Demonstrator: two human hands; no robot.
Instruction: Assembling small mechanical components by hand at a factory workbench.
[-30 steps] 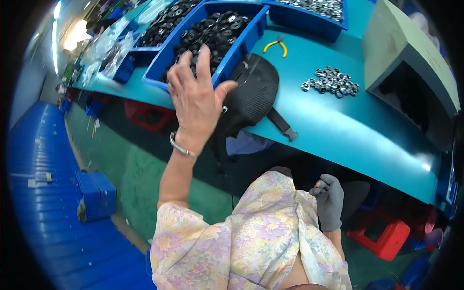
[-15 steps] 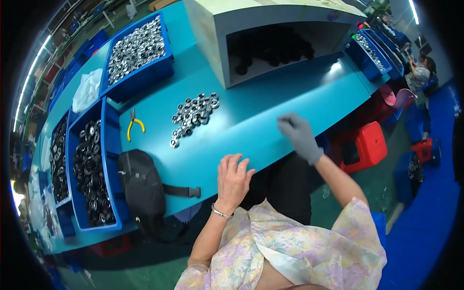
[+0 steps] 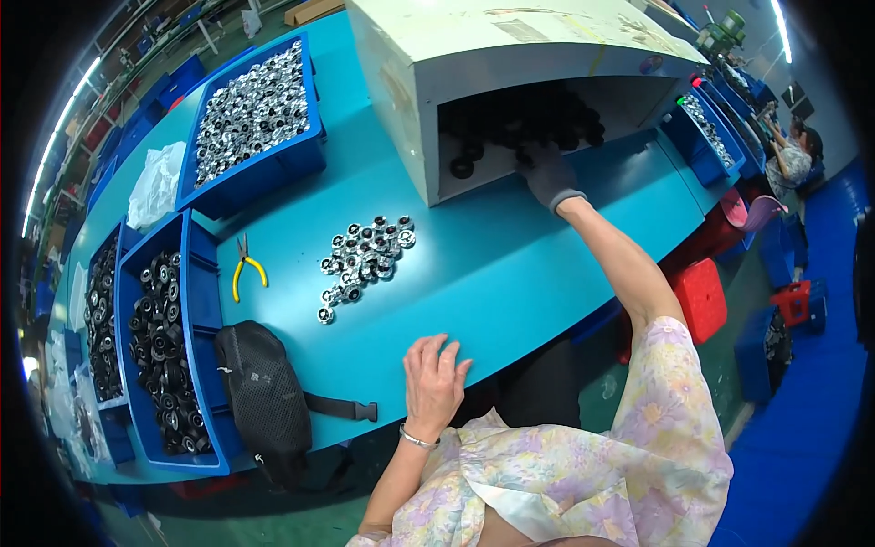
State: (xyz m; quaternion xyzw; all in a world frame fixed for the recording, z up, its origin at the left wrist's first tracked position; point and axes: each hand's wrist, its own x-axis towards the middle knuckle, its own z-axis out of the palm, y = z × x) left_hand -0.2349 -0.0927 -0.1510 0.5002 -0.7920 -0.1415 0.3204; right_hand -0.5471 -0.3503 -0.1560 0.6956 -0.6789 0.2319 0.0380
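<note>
My right hand (image 3: 550,175), in a grey glove, reaches into the opening of a white box (image 3: 394,118). It is at the near edge of a heap of black wheel-like parts (image 3: 567,117); its fingertips blur into the dark heap, so any grip is hidden. My left hand (image 3: 435,383), bare with a bracelet at the wrist, rests at the near edge of the teal table (image 3: 492,301). Its fingers are slightly bent and apart, holding nothing. A cluster of shiny metal round parts with dark centres (image 3: 366,253) lies on the table ahead of my left hand.
Yellow-handled pliers (image 3: 248,270) and a black waist bag (image 3: 264,392) lie to the left. Blue bins hold metal parts (image 3: 255,109) and black wheels (image 3: 166,346). A white plastic bag (image 3: 157,185) lies between them. Red stools and a seated person (image 3: 791,164) are at right.
My right hand has moved forward from above the table's near edge into the box, its arm stretching out. My left hand stays at the table edge. The whole view has shifted slightly.
</note>
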